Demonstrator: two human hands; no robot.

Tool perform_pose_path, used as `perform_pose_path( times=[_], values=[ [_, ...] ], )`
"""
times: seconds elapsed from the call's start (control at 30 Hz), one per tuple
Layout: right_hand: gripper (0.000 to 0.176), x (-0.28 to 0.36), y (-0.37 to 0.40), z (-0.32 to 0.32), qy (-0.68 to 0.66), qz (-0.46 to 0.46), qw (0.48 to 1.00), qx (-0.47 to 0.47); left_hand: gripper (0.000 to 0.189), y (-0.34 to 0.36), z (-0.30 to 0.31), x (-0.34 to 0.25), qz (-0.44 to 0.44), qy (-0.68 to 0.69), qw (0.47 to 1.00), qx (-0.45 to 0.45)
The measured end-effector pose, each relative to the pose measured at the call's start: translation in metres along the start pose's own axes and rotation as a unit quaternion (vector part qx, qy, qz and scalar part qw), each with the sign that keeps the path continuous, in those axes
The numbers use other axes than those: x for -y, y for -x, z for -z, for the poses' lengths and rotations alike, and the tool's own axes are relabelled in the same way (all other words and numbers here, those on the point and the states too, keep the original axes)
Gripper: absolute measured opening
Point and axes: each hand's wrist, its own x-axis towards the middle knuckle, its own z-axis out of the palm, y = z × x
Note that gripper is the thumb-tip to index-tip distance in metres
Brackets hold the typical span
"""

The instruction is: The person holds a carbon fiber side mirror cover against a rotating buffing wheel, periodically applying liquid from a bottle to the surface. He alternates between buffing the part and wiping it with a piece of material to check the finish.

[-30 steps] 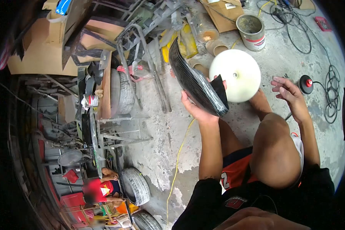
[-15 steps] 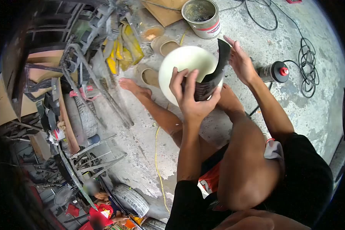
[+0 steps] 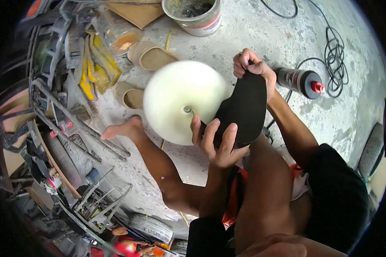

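Observation:
A curved black panel (image 3: 246, 107) with a smooth, matt outer face is held between my two hands, tilted upright over my knee. My right hand (image 3: 255, 68) pinches its narrow upper end, fingers curled over the edge. At the lower left end my left hand (image 3: 218, 139) grips it, fingers spread along the edge and palm underneath. Just left of the panel is a large white round buffing wheel (image 3: 171, 94) with a small metal nut at its centre; its face is smeared as if turning. The panel's left edge overlaps the wheel's right side in this view.
Right of my hands a dark bottle with a red cap (image 3: 302, 82) lies on the concrete, near a coiled black cable (image 3: 335, 60). A paint bucket (image 3: 197, 25) and slippers (image 3: 152, 55) are beyond the wheel. Metal frames and scrap (image 3: 73, 124) crowd the left; another person (image 3: 133, 246) is lower left.
My right hand has closed on the panel's upper end. The panel has turned so its smooth face shows, and the wheel's face and centre nut have come into view.

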Motion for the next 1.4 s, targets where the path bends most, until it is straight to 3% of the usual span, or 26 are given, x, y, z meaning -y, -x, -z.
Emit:
perform_pose_path(
  times=[0.23, 0.33, 0.63, 0.83, 1.4],
  values=[
    [0.017, -0.008, -0.007, 0.005, -0.033, 0.01, 0.999, 0.043, 0.029, 0.002, -0.021, -0.009, -0.003, -0.045, 0.996, -0.082],
    [0.02, -0.009, -0.014, 0.006, -0.044, 0.029, 0.996, 0.068, 0.025, 0.004, -0.014, -0.005, -0.025, -0.055, 0.998, -0.03],
    [0.024, -0.003, -0.033, 0.008, -0.062, 0.034, 0.992, 0.109, 0.021, -0.001, -0.025, 0.0, -0.064, -0.075, 0.994, -0.044],
    [0.019, -0.008, -0.043, 0.014, -0.112, 0.034, 0.986, 0.115, 0.03, -0.015, -0.02, -0.003, -0.051, -0.084, 0.995, 0.032],
    [0.02, -0.003, -0.056, 0.032, -0.156, 0.052, 0.982, 0.089, 0.038, -0.045, -0.035, 0.014, -0.067, -0.058, 0.995, 0.04]
  ],
)
